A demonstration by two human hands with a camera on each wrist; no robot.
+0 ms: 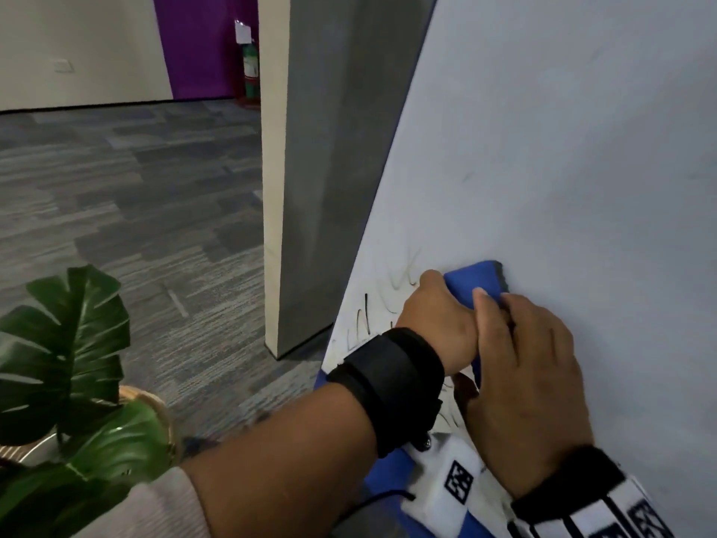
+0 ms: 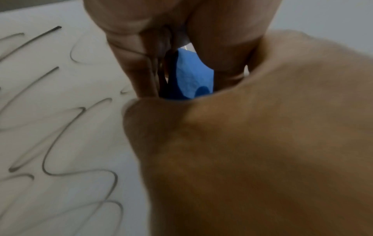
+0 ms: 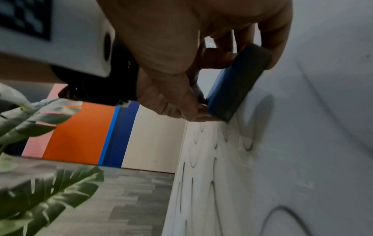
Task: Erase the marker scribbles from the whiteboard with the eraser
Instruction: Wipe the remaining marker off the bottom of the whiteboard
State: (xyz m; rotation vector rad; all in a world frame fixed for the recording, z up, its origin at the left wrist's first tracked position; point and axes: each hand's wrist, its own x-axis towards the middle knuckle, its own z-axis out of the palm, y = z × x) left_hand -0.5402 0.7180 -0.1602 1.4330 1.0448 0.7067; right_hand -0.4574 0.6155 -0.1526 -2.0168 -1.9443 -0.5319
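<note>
Two-hand grip on eraser [image 1: 475, 279]; plant [image 1: 77, 343] nearby

Both hands met at one spot, the forearms reaching up and forward from the lower edge of the head view. The left hand [image 1: 434, 324] came in from the left, its wrist wrapped in a black strap [image 1: 388, 382] and its knuckles bent, the fingers curled round the eraser [image 1: 475, 279]. The right hand [image 1: 531, 386] lay just beside it, touching it, back toward the camera, its thumb [image 1: 487, 304] stretched up along the eraser's blue back. In the right wrist view its fingers [image 3: 278, 39] hooked over the eraser's far end. A black and white band [image 1: 589, 502] circled the right wrist.
</note>
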